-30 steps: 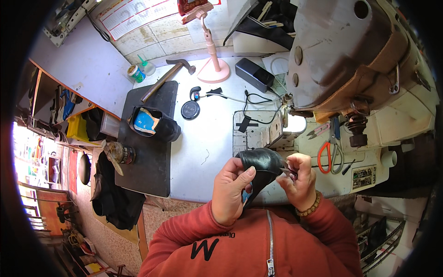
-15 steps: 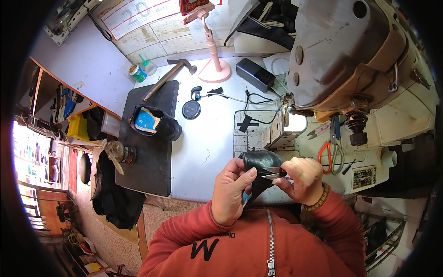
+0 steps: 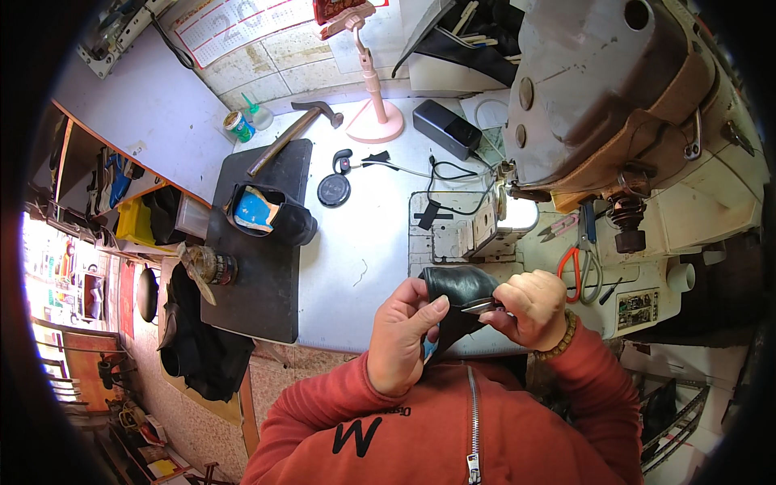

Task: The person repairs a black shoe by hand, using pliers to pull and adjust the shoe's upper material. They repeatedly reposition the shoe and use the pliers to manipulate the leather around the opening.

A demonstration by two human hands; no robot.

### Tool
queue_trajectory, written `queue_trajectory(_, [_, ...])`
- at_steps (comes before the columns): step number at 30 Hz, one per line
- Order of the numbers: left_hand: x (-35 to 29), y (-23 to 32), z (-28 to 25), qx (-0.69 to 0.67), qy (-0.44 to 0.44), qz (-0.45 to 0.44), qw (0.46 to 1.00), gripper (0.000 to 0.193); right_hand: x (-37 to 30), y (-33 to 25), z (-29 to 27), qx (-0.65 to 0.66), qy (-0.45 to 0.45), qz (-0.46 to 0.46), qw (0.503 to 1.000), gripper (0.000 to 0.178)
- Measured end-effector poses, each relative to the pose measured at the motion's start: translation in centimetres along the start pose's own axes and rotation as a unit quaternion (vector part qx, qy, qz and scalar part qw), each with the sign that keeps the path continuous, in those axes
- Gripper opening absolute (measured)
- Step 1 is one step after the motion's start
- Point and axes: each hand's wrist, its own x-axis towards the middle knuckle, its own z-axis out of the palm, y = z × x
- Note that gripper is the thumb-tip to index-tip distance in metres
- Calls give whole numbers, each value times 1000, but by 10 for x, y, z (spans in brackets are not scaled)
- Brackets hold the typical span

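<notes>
My left hand (image 3: 398, 339) grips a black leather shoe upper (image 3: 454, 283), with the thumb against its near edge and the fingers partly hidden behind it. A bit of blue lining shows below that hand. Closed around small metal thread snips (image 3: 478, 306), my right hand (image 3: 531, 309) is at the upper's right side. The snips' blades lie nearly together at the leather's edge; their handle is hidden in my fist. Whether a thread is between the blades is too small to tell. Both hands are above the table's near edge, in front of the sewing machine (image 3: 598, 105).
On a black board (image 3: 259, 307) at left lie another black shoe upper (image 3: 295, 225), a hammer (image 3: 283, 144) and a jar (image 3: 214, 267). A pink stand (image 3: 376, 121), a black box (image 3: 446, 129) and cables are behind. Orange-handled scissors (image 3: 571, 271) lie at right.
The snips' blades have come together from a spread position at the leather's edge. Both hands keep almost the same place.
</notes>
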Motion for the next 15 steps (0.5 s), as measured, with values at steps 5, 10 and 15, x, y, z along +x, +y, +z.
queue_trajectory(5, [0,1,-1,-1,-3,0,1000,9,-4,0,1,13,5,-2,1000,34])
queue_trajectory(10, [0,1,2,25,25,0,999,10,-13,-8,0,19,1,-6,1000,33])
queue_trajectory(15, [0,2,2,12,16,-1,1000,8,-13,-10,3,14,15,61,998,33])
